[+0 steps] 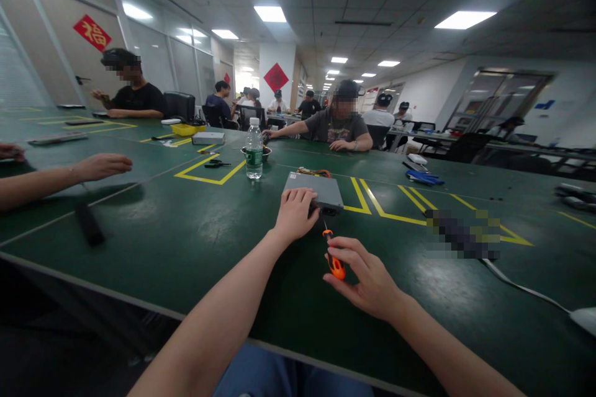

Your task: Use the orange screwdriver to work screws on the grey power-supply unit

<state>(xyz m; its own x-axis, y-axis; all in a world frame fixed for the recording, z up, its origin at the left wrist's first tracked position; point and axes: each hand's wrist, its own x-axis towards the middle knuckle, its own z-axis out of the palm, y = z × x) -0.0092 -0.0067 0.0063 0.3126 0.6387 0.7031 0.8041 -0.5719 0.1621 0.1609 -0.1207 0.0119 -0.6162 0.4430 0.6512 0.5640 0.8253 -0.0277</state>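
A grey metal computer power supply unit (pixel 326 189) lies flat on the green table, its socket side towards me and a bundle of coloured wires at its far side. My left hand (pixel 295 214) grips its near left corner, fingers over the top and thumb at the front face. Between the thumb and fingers of my right hand (pixel 367 279) is an orange and black screwdriver (pixel 336 267). Its shaft points away from me, the tip up at the unit's front face. Whether the tip sits in a screw is too small to tell.
Beyond the unit stand a water bottle (pixel 254 152) and a bowl (pixel 266 152). A power strip (pixel 460 236) with a white cable lies right. Blue gloves (pixel 423 177) lie farther back. Another person's hand (pixel 105 166) reaches in from the left; a person (pixel 342 124) sits opposite.
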